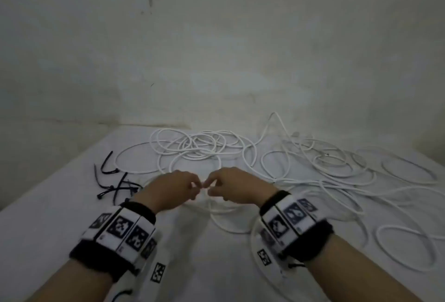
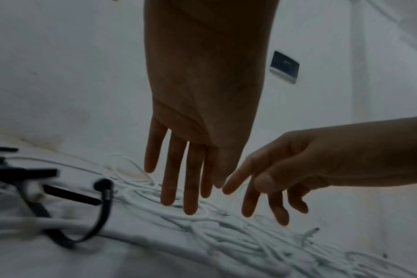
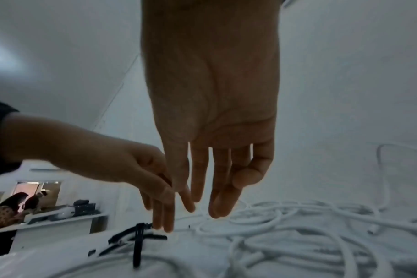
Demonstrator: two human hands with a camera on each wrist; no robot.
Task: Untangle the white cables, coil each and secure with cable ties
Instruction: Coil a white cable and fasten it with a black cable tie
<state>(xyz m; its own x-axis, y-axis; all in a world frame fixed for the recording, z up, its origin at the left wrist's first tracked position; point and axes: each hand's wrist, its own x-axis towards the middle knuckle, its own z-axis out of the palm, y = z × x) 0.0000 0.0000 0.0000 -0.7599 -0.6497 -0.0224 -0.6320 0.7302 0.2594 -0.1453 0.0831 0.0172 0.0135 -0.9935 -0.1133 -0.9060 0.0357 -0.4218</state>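
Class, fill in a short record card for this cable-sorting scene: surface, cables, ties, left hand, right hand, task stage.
surface: white table
cables: white cables spread in loose tangled loops
ties: black cable ties lying loose, left of the hands
left hand: left hand over the cables, fingertips meeting the right's
right hand: right hand likewise; grip unclear
task stage: no cable coiled or tied yet

A white cloth-covered desk (image 1: 48, 217) stands against a pale wall. A loose tangle of white cables (image 1: 301, 171) spreads over its middle and right side, loops overlapping. A small heap of black cable ties (image 1: 115, 181) lies at the left, just beside the nearest loops.
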